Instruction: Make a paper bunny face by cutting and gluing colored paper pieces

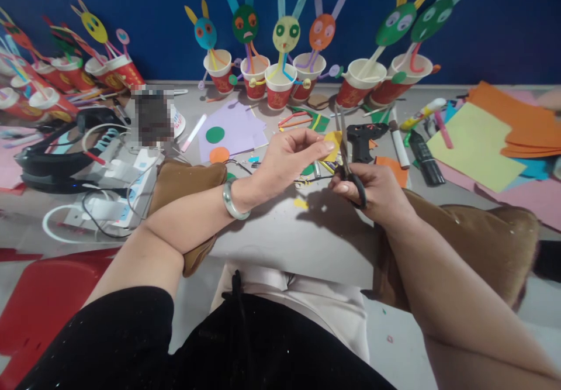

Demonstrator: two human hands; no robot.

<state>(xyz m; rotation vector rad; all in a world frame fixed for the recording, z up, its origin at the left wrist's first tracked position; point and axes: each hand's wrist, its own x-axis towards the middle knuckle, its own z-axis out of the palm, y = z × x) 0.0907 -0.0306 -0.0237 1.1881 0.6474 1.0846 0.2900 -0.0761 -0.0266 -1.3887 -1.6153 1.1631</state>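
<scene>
Between the thumb and fingers of my left hand (291,159) is a small piece of yellow paper (333,146). My right hand (372,194) grips a pair of scissors (344,155), fingers through the black handle and blades pointing up. The blades are right beside the paper's right edge; whether they touch it I cannot tell. Below my hands a yellow scrap (300,203) lies on the grey table (280,235). Just behind the scissors rests a black glue gun (363,140).
Red paper cups (280,93) with paper-faced, long-eared figures line the back. Coloured paper sheets (475,141) and markers (427,159) lie right; purple sheets (234,122) lie left of centre. A power strip (135,185) with cables is at left. Brown cushions (473,244) lie under my forearms.
</scene>
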